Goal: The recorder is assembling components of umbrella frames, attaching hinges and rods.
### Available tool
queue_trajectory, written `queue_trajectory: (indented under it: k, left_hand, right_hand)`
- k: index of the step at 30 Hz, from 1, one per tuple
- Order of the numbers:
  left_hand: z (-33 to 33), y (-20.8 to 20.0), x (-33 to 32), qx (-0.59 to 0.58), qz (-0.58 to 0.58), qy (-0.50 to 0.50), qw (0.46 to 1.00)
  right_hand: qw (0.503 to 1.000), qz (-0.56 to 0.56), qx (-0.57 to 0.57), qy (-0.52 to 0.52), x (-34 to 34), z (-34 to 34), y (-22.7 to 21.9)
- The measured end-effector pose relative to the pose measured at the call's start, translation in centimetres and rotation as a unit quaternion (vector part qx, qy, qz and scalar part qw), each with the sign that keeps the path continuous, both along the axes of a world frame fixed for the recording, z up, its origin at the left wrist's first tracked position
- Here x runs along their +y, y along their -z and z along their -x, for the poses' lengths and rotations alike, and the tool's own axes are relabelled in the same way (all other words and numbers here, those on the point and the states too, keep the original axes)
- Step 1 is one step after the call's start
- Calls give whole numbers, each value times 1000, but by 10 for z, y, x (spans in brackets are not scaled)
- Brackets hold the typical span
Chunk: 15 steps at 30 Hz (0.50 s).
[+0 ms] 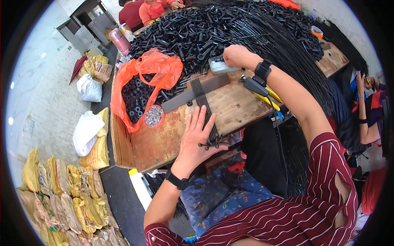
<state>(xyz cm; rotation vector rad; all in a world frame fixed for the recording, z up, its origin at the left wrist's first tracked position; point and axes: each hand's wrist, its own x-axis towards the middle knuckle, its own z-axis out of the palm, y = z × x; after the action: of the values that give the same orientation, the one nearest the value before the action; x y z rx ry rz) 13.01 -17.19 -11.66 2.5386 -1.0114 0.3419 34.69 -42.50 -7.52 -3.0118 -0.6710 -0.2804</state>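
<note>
My left hand [197, 133] lies with its fingers stretched out along a small row of thin black rods [200, 92]. The thumb points to the right, beside the rods' knobbed near ends. These rods cross a flat grey bar [174, 102] on the wooden table [236, 106]. Farther off, my right hand [237, 56] is at a small clear plastic box [214, 68] with pale contents. Its fingers are curled closed, and their tips are hidden, so what they hold does not show. A small black ring [189, 103] rests by the bar.
An orange plastic bag [164, 67] of black ring parts and a red tub [164, 118] of shiny metal pieces stand left. Behind lies a heap of black parts [180, 39], with long black rods [287, 57] on the right. Yellow-handled pliers [262, 98] lie near a corded black device [256, 86].
</note>
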Motion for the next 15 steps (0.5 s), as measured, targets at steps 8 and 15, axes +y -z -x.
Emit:
queue_trajectory:
  k: [8,15]
  left_hand:
    - [20,-16,-4,252,250,12,935]
    - [24,-20,-6,425,341,18,838]
  right_hand:
    - [999,15,20,-44,-11,-5,-5]
    - [997,-38,-30,-66,-10,1,-1]
